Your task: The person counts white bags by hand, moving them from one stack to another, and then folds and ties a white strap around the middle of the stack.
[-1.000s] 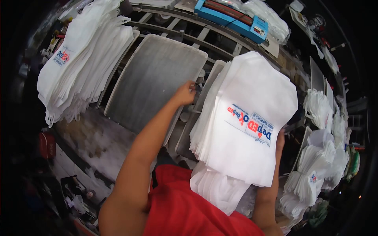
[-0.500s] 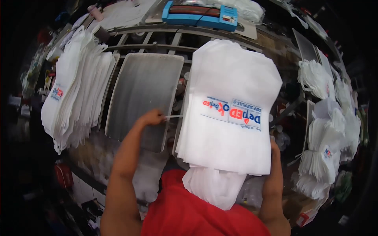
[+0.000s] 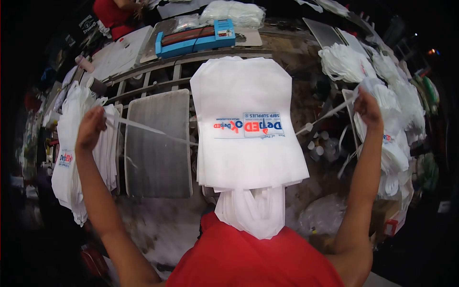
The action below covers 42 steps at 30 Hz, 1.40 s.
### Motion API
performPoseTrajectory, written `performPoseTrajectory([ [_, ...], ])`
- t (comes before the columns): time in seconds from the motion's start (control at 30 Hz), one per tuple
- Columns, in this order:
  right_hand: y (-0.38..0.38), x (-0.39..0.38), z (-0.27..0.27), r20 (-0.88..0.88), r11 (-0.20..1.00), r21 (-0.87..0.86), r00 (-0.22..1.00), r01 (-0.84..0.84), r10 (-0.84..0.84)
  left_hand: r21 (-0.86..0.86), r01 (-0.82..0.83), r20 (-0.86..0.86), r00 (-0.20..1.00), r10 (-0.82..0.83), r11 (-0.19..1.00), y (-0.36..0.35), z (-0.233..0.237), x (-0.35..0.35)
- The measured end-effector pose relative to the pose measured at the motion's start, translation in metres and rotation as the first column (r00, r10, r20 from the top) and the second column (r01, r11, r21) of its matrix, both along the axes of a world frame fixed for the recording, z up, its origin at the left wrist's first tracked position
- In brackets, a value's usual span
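Note:
A stack of white fabric bags (image 3: 248,165) with blue and red print lies in front of me, its handles hanging down over my red shirt. A white strip (image 3: 155,130) runs out from the stack's left side to my left hand (image 3: 92,128), closed on its end. Out to the right, my right hand (image 3: 368,109) is closed on another length of white strip (image 3: 329,115) coming from the stack's right side. How the two lengths meet beneath the bags is hidden. Both hands are raised wide apart, well clear of the stack.
A grey flat board (image 3: 158,148) leans left of the stack, beside more white bags (image 3: 67,143). Bundles of bags (image 3: 394,162) line the right. A blue machine (image 3: 196,40) stands on the back table, and another person's red sleeve (image 3: 112,16) shows beyond it.
My left hand has moved outward and up, drawing the strip long. My right hand has come out from beside the stack to the far right, stretching its strip. The view has shifted too.

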State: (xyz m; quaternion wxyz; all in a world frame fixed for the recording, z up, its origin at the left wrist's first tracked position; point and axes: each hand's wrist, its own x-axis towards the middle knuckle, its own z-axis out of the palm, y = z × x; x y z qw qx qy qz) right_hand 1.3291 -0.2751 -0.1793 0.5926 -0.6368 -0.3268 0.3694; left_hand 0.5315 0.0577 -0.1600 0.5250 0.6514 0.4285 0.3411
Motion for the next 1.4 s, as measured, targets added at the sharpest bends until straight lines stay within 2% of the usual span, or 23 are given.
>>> performPoseTrajectory([
  [0.13,0.035,-0.063,0.116,0.133,0.951,0.245,0.978,-0.187,0.158,0.16,0.108,0.134,0.982,-0.13,0.981,-0.011,0.107,0.103],
  [0.17,0.048,-0.095,0.137,0.139,0.937,0.274,0.973,-0.216,0.184,0.469,0.182,-0.104,0.983,-0.151,0.864,-0.027,0.13,0.148],
  [0.2,0.058,-0.126,0.147,0.296,0.937,0.224,0.935,-0.268,0.197,0.879,0.322,-0.294,0.947,-0.132,0.352,-0.036,0.145,0.192],
  [0.23,0.069,-0.158,0.155,0.446,0.935,0.166,0.87,-0.312,0.211,0.712,0.386,-0.378,0.915,-0.142,0.586,-0.043,0.166,0.22],
  [0.27,0.085,-0.192,0.159,0.531,0.938,0.017,0.798,-0.347,0.286,0.598,0.413,-0.312,0.909,-0.275,0.687,-0.068,0.183,0.267],
  [0.3,0.1,-0.223,0.159,0.596,0.925,-0.133,0.717,-0.356,0.362,0.729,0.414,-0.297,0.909,-0.293,0.545,-0.085,0.184,0.308],
  [0.4,0.122,-0.264,0.135,0.609,0.902,0.002,0.716,-0.431,0.341,0.717,0.627,-0.56,0.778,-0.285,0.305,-0.132,0.192,0.384],
  [0.5,0.124,-0.251,0.129,0.396,0.922,0.122,0.87,-0.368,0.295,0.983,0.183,-0.185,0.955,-0.232,-0.031,-0.102,0.173,0.407],
  [0.6,0.115,-0.236,0.132,0.209,0.925,0.186,0.934,-0.33,0.29,0.983,-0.169,0.171,0.985,0.019,-0.064,-0.084,0.155,0.369],
  [0.67,0.111,-0.239,0.139,0.25,0.932,0.162,0.928,-0.323,0.278,0.81,0.168,-0.178,0.983,-0.037,0.561,-0.096,0.104,0.361],
  [0.7,0.109,-0.239,0.139,0.295,0.936,0.12,0.912,-0.331,0.285,0.741,0.358,-0.319,0.932,-0.171,0.569,-0.116,0.091,0.363],
  [0.77,0.112,-0.233,0.137,0.268,0.925,0.154,0.916,-0.346,0.298,0.451,0.584,-0.305,0.812,-0.498,0.675,-0.132,0.07,0.374],
  [0.83,0.105,-0.229,0.142,0.336,0.957,0.078,0.911,-0.28,0.239,0.335,0.507,-0.092,0.857,-0.508,0.794,-0.122,0.062,0.376],
  [0.9,0.083,-0.211,0.15,0.389,0.969,0.01,0.894,-0.246,0.223,0.187,0.172,0.256,0.942,-0.217,0.967,-0.088,0.059,0.368],
  [0.97,0.06,-0.193,0.154,0.373,0.954,-0.005,0.884,-0.301,0.281,-0.001,-0.071,0.402,0.913,0.066,0.997,-0.063,0.061,0.366],
  [1.03,0.045,-0.193,0.17,0.359,0.943,0.005,0.88,-0.334,0.31,0.139,-0.068,0.236,0.971,0.033,0.988,-0.06,0.053,0.378],
  [1.1,0.042,-0.208,0.186,0.471,0.875,-0.058,0.759,-0.481,0.449,0.438,0.309,-0.234,0.946,-0.225,0.844,-0.11,0.065,0.397],
  [1.17,0.054,-0.23,0.204,0.506,0.836,-0.089,0.699,-0.541,0.506,0.432,0.707,-0.425,0.707,-0.565,0.56,-0.139,0.071,0.402],
  [1.23,0.069,-0.251,0.208,0.766,0.861,-0.041,0.537,-0.507,0.352,0.543,0.693,-0.38,0.707,-0.597,0.474,-0.162,0.063,0.406],
  [1.27,0.076,-0.255,0.207,0.764,0.859,-0.04,0.538,-0.511,0.356,0.446,0.706,-0.347,0.703,-0.621,0.55,-0.171,0.071,0.408],
  [1.33,0.092,-0.257,0.203,0.682,0.687,-0.17,0.419,-0.706,0.599,0.367,0.742,-0.333,0.668,-0.665,0.561,-0.164,0.079,0.404],
  [1.37,0.097,-0.251,0.198,0.68,0.687,-0.17,0.42,-0.707,0.601,0.29,0.775,-0.312,0.632,-0.71,0.562,-0.16,0.081,0.404],
  [1.4,0.101,-0.242,0.19,0.561,0.753,0.122,0.671,-0.647,0.486,0.309,0.715,-0.266,0.698,-0.664,0.628,-0.158,0.08,0.403],
])
